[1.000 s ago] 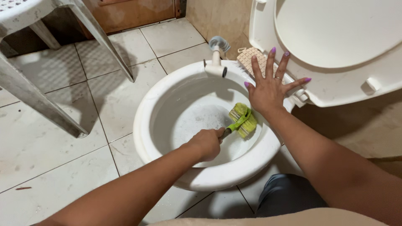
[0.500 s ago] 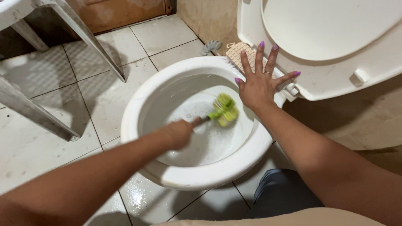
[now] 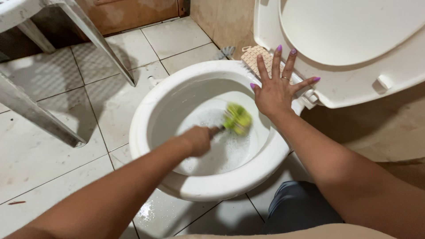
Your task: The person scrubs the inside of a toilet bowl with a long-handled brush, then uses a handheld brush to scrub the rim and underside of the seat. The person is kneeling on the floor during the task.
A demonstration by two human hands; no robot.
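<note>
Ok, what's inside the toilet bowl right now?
Inside the toilet bowl there is foamy water and a green brush head, blurred, whose handle the left hand grips. The hand and brush cover part of the bottom, so the drain cannot be seen.

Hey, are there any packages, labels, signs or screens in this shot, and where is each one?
None in view. Only the white ceramic toilet bowl, the left hand on the green bristle brush, the right hand flat on the rim, and a beige gridded scrubbing pad.
</note>
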